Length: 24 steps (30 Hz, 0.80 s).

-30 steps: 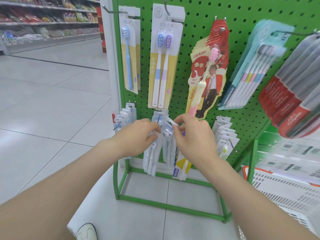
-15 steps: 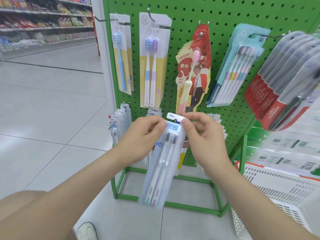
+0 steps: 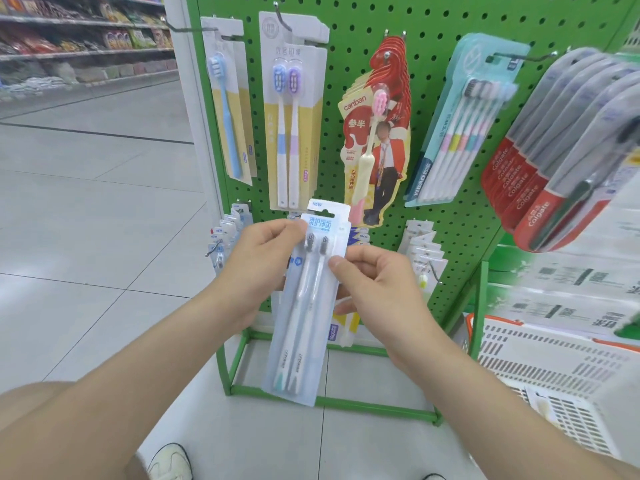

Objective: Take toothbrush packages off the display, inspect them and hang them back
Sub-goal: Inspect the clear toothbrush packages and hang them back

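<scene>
Package: I have the twin toothbrush package [image 3: 304, 306] dead centre of the frame. It is off any hook and held in the air in front of the lower row of the green pegboard display [image 3: 433, 64].
Left hand: my left hand [image 3: 256, 268] pinches the upper left edge, with the thumb on the front beside the brush heads and the fingers curled behind.
Right hand: my right hand [image 3: 377, 289] grips the right edge just below the heads, thumb on the front and fingers behind the card.
Why this grip: both hands sit on the edges, so the printed header and the clear blister are uncovered for reading. Two grips also steady a long, thin card.
Orientation: heads up and hang tab on top, front facing me. The bottom end leans toward the lower left of the frame.
Stage: I judge this to be the inspection. Hanging it back is not yet done.
Home hook: probably the lower centre row just behind the pack, but my hands hide the hook, so I cannot tell.
Next move: the tab hole must line up with a hook tip. The tab is free of fingers, which helps.
Risk: the white packs [image 3: 424, 251] at lower right hang close by and could get knocked.
Nearby: a white basket [image 3: 540, 362] stands at lower right.
</scene>
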Available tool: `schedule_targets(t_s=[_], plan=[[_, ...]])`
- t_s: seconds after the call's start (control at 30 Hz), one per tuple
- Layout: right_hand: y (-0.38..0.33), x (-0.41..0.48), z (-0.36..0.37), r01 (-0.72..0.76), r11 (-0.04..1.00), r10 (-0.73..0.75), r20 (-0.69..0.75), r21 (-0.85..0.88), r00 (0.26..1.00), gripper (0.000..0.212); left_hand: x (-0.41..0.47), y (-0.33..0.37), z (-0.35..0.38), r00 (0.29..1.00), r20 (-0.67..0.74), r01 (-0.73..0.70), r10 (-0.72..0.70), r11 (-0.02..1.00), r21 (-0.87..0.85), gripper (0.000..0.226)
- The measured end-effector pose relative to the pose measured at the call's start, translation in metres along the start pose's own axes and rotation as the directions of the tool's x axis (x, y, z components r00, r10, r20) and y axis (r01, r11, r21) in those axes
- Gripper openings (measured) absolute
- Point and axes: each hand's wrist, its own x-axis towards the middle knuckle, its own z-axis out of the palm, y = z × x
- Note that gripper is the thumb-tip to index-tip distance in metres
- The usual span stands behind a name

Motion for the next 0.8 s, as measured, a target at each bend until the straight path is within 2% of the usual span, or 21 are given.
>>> schedule_targets(t_s=[0.1, 0.2, 0.37, 0.4, 0.47, 0.5, 0.57, 0.67, 0.73, 0.8], plan=[[0.001, 0.002, -0.001, 0.051, 0.998, -0.05, -0.036, 0.022, 0.998, 0.016, -0.002, 0.003, -0.004, 0.996, 0.083, 0.028, -0.03, 0.999, 0.019, 0.029], [0.004, 0.004, -0.003, 0.085, 0.995, -0.086, -0.041, -0.045, 0.995, 0.022, -0.002, 0.001, -0.01, 0.99, 0.134, 0.04, -0.039, 0.999, -0.006, 0.028], [0.006, 0.003, 0.001, 0.117, 0.988, -0.115, 0.021, -0.098, 0.993, 0.029, -0.007, 0.007, -0.019, 0.965, 0.264, 0.057, -0.004, 0.979, -0.194, 0.024], [0.005, 0.002, 0.003, 0.117, 0.989, -0.115, 0.033, -0.092, 0.993, 0.03, -0.008, 0.008, -0.02, 0.954, 0.3, 0.072, 0.006, 0.966, -0.248, 0.026], [0.002, 0.0, 0.004, 0.105, 0.993, -0.103, 0.054, -0.053, 0.993, 0.032, -0.007, 0.006, -0.022, 0.933, 0.359, 0.111, 0.023, 0.931, -0.348, 0.045], [0.001, -0.002, 0.005, 0.092, 0.995, -0.09, 0.059, -0.028, 0.994, 0.033, -0.006, 0.005, -0.023, 0.925, 0.378, 0.127, 0.025, 0.92, -0.371, 0.055], [-0.002, -0.002, 0.006, 0.063, 0.998, -0.064, 0.053, 0.003, 0.997, 0.033, -0.006, 0.004, -0.025, 0.915, 0.402, 0.132, 0.036, 0.915, -0.382, 0.058], [-0.006, -0.001, 0.008, 0.028, 0.999, -0.029, 0.025, 0.031, 0.999, 0.035, -0.007, 0.006, -0.025, 0.932, 0.351, 0.052, 0.094, 0.921, -0.386, 0.055], [-0.009, 0.001, 0.006, -0.007, 0.999, 0.006, 0.024, 0.033, 1.0, 0.033, -0.007, 0.007, -0.024, 0.959, 0.246, -0.032, 0.137, 0.921, -0.388, 0.057], [-0.014, 0.002, 0.0, -0.047, 0.999, 0.046, 0.104, 0.004, 0.994, 0.034, -0.006, 0.009, -0.021, 0.983, 0.108, -0.09, 0.147, 0.907, -0.411, 0.054]])
